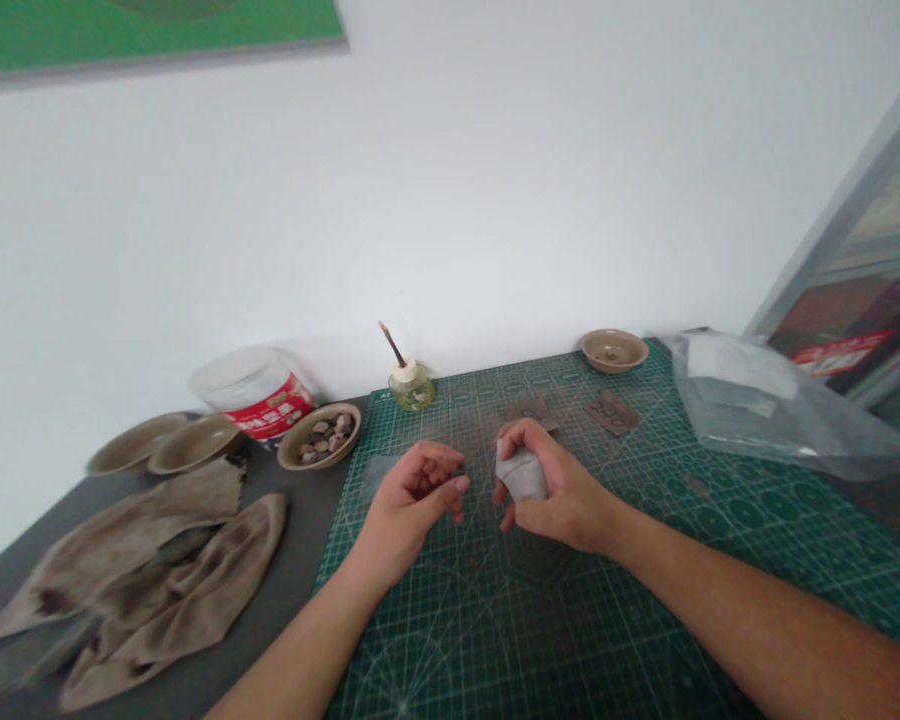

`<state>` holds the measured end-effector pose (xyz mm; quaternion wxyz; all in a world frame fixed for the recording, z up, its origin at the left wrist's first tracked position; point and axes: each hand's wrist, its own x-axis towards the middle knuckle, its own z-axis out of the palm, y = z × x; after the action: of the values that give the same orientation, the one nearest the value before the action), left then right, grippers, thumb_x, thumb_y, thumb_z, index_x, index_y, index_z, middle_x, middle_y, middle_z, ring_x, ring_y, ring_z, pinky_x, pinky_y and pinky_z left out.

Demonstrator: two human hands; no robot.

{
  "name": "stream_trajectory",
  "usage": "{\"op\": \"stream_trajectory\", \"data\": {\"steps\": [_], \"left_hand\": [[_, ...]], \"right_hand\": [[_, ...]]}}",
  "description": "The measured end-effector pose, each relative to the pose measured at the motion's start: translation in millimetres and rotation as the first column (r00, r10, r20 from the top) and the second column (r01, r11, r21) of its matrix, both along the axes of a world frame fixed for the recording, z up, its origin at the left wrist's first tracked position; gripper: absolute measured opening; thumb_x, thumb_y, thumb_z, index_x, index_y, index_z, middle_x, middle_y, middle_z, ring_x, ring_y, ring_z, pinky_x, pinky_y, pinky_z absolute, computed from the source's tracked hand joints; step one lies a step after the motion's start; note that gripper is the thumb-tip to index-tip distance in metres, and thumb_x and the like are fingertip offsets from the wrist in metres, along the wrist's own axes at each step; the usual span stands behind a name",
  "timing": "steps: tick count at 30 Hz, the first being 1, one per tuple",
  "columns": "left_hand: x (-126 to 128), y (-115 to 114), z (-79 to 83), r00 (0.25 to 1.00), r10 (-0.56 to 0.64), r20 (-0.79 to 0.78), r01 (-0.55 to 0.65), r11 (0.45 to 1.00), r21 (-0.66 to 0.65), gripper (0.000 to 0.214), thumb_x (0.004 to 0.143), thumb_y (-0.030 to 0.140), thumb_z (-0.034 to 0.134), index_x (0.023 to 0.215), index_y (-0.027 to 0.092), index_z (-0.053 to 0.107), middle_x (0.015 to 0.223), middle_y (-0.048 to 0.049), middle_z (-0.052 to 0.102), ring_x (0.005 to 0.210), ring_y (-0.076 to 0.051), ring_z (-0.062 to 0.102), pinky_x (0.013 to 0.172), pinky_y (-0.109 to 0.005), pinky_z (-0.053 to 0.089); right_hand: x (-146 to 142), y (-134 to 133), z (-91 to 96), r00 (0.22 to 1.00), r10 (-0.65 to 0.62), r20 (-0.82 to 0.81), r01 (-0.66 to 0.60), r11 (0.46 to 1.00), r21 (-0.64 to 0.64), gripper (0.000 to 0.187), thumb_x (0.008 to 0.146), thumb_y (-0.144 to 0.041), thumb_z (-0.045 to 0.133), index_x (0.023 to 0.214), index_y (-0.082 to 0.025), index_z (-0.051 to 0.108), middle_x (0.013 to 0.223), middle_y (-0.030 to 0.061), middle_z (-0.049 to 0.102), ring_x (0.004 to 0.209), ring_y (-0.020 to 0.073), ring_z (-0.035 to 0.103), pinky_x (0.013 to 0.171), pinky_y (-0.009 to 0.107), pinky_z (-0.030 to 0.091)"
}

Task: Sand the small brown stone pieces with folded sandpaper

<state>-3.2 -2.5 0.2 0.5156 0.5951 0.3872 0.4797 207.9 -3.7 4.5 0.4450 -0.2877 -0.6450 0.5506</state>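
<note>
Holding hand: right hand (559,495) is gripping a folded pale-grey clothlike pad (523,475), fingers wrapped.
Left hand (424,490): hovering half-curled beside it, fingertip hold unclear.
Pad: firm pinching is probably steadying it.

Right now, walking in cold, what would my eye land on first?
Probably the pale grey piece in the person's right grip, over the green gridded mat near the middle. Next might come the red-labelled tub, left of the mat, and the bright green panel at the upper left.
</note>
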Motion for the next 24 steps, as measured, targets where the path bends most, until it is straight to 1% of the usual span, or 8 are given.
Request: {"op": "stream_trajectory", "data": {"steps": [5,7,9,13,17,19,22,24], "left_hand": [[-0.6,0.6,-1.0,1.000,-0.007,0.014,0.007,1.000,-0.007,0.020,0.081,0.022,0.071,0.096,0.018,0.059,0.071,0.0035,0.057,0.056,-0.011,0.059,0.053,-0.025,0.053],[-0.6,0.5,-0.9,1.000,-0.009,0.016,0.009,1.000,-0.010,0.020,0.081,0.022,0.071,0.097,0.018,0.059,0.071,0.0034,0.057,0.056,-0.011,0.059,0.053,-0.025,0.053],[-0.2,-0.1,-0.5,1.000,-0.007,0.012,0.007,1.000,-0.009,0.021,0.080,0.022,0.071,0.097,0.018,0.059,0.070,0.0036,0.057,0.056,-0.011,0.059,0.053,-0.025,0.053],[1.6,-2.9,1.5,1.000,-0.015,0.001,0.015,1.000,-0.017,0.020,0.080,0.021,0.071,0.095,0.018,0.059,0.070,0.0036,0.057,0.055,-0.011,0.059,0.053,-0.025,0.052],[2.4,-5.2,3.1,0.999,-0.046,-0.007,0.045,0.998,-0.038,0.022,0.079,0.020,0.073,0.097,0.018,0.060,0.073,0.0032,0.058,0.057,-0.011,0.060,0.055,-0.025,0.052],[1.3,-4.8,2.8,0.998,-0.055,-0.012,0.055,0.997,-0.051,0.024,0.078,0.019,0.074,0.097,0.018,0.060,0.073,0.0034,0.059,0.059,-0.011,0.060,0.057,-0.024,0.051],[-1.9,-2.9,1.0,0.999,-0.051,-0.009,0.050,0.997,-0.053,0.024,0.075,0.016,0.077,0.094,0.018,0.062,0.075,0.0028,0.062,0.063,-0.010,0.060,0.061,-0.022,0.048],[-4.0,-1.8,-0.3,0.999,-0.042,-0.022,0.041,0.998,-0.039,0.022,0.076,0.017,0.077,0.094,0.017,0.065,0.076,0.0020,0.063,0.066,-0.009,0.060,0.063,-0.021,0.047]], "right_hand": [[0.5,-0.3,3.4,0.999,-0.021,0.026,0.020,0.998,0.053,0.040,0.063,-0.002,0.059,0.095,-0.022,0.046,0.139,0.0094,0.040,0.077,0.0119,0.062,0.060,0.026,0.055],[-0.1,0.3,3.7,0.999,-0.021,0.031,0.019,0.998,0.054,0.038,0.065,-0.003,0.057,0.095,-0.022,0.046,0.132,0.0079,0.048,0.073,0.0111,0.061,0.059,0.025,0.053],[-0.1,0.9,3.9,0.996,-0.060,0.068,0.053,0.994,0.095,0.036,0.067,-0.005,0.057,0.096,-0.022,0.047,0.114,0.0045,0.057,0.070,0.0114,0.058,0.060,0.025,0.050],[0.9,1.5,4.2,0.986,-0.121,0.118,0.098,0.978,0.183,0.030,0.070,-0.016,0.067,0.095,-0.021,0.051,0.085,-0.0017,0.056,0.067,0.0121,0.050,0.060,0.023,0.044],[-0.4,3.1,2.6,0.986,-0.134,0.100,0.117,0.981,0.156,0.033,0.071,-0.020,0.072,0.098,-0.021,0.053,0.083,-0.0028,0.056,0.068,0.0119,0.051,0.061,0.023,0.041],[-0.6,5.1,2.0,0.985,-0.133,0.111,0.119,0.985,0.124,0.028,0.074,-0.023,0.072,0.097,-0.021,0.057,0.081,-0.0028,0.057,0.067,0.0122,0.051,0.061,0.024,0.041],[0.8,8.8,2.6,0.977,-0.145,0.154,0.126,0.984,0.129,0.015,0.077,-0.028,0.071,0.084,-0.019,0.061,0.074,-0.0025,0.056,0.067,0.0131,0.051,0.061,0.025,0.040],[1.8,10.3,2.7,0.969,-0.187,0.162,0.158,0.972,0.176,0.013,0.076,-0.025,0.072,0.077,-0.018,0.061,0.080,-0.0003,0.059,0.075,0.0148,0.055,0.068,0.026,0.042]]}}
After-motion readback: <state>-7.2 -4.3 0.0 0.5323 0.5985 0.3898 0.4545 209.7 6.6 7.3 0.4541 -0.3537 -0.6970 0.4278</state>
